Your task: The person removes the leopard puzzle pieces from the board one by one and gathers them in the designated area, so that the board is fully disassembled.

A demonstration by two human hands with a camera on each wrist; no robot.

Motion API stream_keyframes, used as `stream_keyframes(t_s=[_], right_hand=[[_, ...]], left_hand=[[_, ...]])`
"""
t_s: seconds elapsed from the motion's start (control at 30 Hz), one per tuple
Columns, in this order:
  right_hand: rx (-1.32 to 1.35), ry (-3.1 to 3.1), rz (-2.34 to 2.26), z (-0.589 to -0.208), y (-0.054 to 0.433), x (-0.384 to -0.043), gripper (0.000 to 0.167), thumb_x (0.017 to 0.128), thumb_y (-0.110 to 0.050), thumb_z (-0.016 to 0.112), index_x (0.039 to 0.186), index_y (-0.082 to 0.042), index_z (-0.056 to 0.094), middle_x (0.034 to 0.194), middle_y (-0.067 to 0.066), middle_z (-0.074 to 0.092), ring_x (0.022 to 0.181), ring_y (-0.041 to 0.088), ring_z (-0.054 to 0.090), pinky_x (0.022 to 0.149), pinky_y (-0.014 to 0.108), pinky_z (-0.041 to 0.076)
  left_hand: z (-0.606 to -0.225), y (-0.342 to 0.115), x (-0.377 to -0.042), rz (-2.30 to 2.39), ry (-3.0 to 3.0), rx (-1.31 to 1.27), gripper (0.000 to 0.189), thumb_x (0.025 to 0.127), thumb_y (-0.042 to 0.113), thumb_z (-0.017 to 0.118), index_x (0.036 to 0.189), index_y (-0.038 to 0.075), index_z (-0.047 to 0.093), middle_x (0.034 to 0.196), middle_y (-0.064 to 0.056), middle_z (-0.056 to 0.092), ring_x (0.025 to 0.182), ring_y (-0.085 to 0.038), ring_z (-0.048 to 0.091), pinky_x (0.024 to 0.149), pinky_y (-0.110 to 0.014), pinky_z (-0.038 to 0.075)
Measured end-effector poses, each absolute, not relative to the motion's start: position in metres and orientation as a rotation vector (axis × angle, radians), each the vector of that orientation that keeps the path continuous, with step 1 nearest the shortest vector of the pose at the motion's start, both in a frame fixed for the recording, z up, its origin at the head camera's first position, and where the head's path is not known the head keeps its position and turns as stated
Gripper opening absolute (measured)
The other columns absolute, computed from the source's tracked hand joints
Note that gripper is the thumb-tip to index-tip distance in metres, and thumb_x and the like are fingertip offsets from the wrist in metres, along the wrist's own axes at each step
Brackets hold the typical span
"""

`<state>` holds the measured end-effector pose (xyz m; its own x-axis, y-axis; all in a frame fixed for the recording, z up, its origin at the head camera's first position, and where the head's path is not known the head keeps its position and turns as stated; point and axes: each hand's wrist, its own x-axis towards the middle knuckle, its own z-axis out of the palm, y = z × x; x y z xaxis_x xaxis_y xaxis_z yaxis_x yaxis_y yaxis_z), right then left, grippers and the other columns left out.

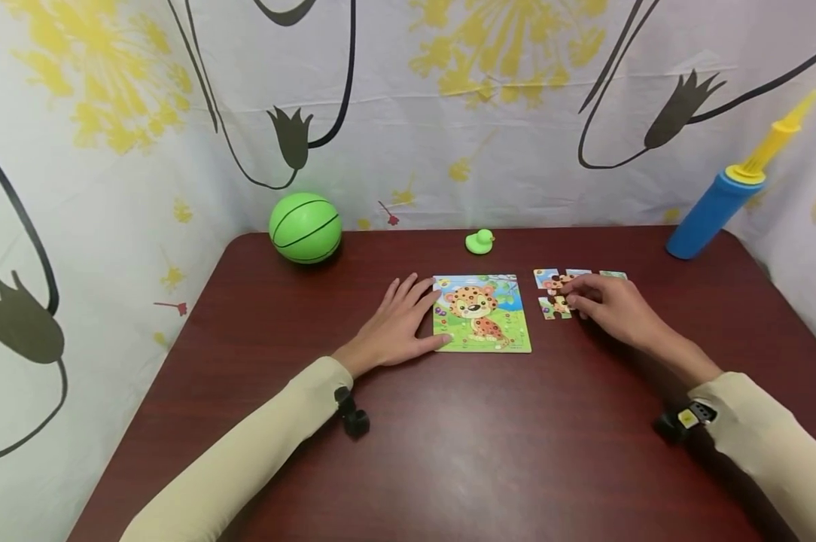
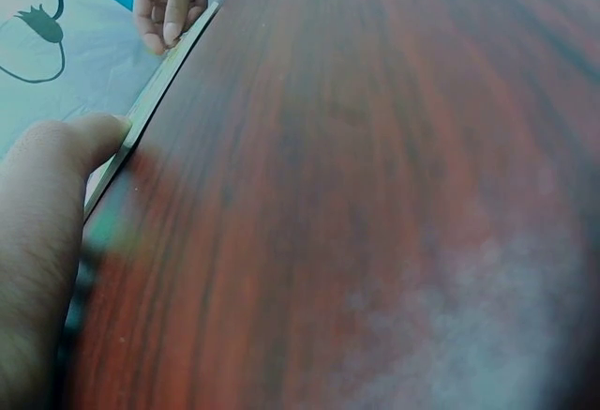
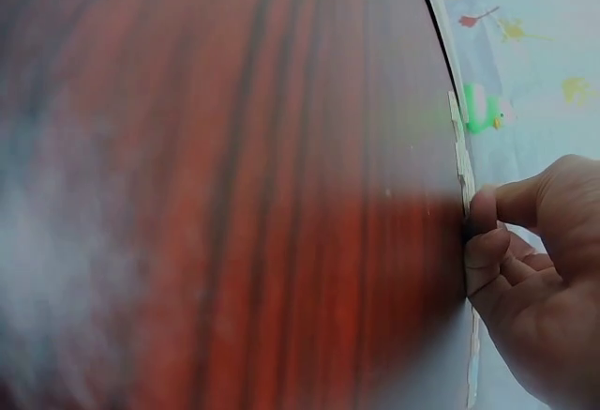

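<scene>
A square picture board (image 1: 485,320) printed with a spotted leopard cub lies flat on the table. Along its left edge, my left hand (image 1: 401,320) rests with fingers spread, fingertips and thumb touching the border. To the board's right lie several cut jigsaw pieces (image 1: 546,278) with parts of a similar picture. My right hand (image 1: 611,305) is over them, thumb and fingertips pinching a jigsaw piece that the fingers mostly hide. In the right wrist view, the thumb and curled fingers (image 3: 486,250) meet at the thin edge of the pieces, close over the table.
On the dark red wooden table (image 1: 449,436), a green ball (image 1: 306,228) sits at the back left and a small green rubber duck (image 1: 479,242) behind the board. A blue and yellow hand pump (image 1: 713,211) stands at the back right. Patterned cloth (image 1: 381,90) hangs behind.
</scene>
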<state>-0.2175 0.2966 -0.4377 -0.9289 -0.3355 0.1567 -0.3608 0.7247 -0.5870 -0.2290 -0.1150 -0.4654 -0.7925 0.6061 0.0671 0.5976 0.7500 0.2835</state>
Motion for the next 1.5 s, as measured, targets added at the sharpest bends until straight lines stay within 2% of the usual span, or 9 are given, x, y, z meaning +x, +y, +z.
stream_keyframes(t_s=[0.13, 0.4, 0.8, 1.5], right_hand=[[0.566, -2.884, 1.008, -0.438, 0.294, -0.219, 0.024, 0.111, -0.009, 0.067, 0.134, 0.000, 0.071, 0.114, 0.014, 0.072, 0.087, 0.020, 0.063, 0.079, 0.033, 0.053], [0.562, -2.908, 0.944, -0.441, 0.289, -0.218, 0.021, 0.110, -0.013, 0.071, 0.127, -0.001, 0.073, 0.109, 0.012, 0.069, 0.092, 0.025, 0.063, 0.087, 0.048, 0.053], [0.568, -2.907, 0.939, -0.441, 0.284, -0.216, 0.023, 0.108, -0.008, 0.072, 0.128, 0.004, 0.071, 0.113, 0.017, 0.068, 0.097, 0.030, 0.063, 0.091, 0.049, 0.052], [0.546, -2.962, 0.919, -0.438, 0.284, -0.220, 0.028, 0.110, -0.015, 0.071, 0.130, 0.005, 0.069, 0.114, 0.019, 0.066, 0.098, 0.032, 0.062, 0.091, 0.049, 0.051]], left_hand=[[-0.467, -0.117, -0.229, 0.472, 2.915, 1.002, 0.092, 0.104, 0.073, 0.057, 0.172, 0.014, 0.040, 0.181, -0.008, 0.024, 0.170, -0.037, 0.010, 0.136, -0.059, 0.004], [-0.469, -0.117, -0.230, 0.471, 2.908, 1.003, 0.092, 0.104, 0.074, 0.055, 0.172, 0.014, 0.039, 0.181, -0.008, 0.024, 0.170, -0.036, 0.009, 0.136, -0.059, 0.003], [-0.470, -0.120, -0.229, 0.485, 2.910, 1.003, 0.093, 0.104, 0.073, 0.055, 0.172, 0.013, 0.039, 0.181, -0.009, 0.024, 0.170, -0.036, 0.009, 0.136, -0.059, 0.004], [-0.468, -0.118, -0.229, 0.462, 2.903, 1.015, 0.090, 0.106, 0.071, 0.055, 0.173, 0.013, 0.038, 0.182, -0.008, 0.023, 0.171, -0.036, 0.007, 0.136, -0.057, 0.001]])
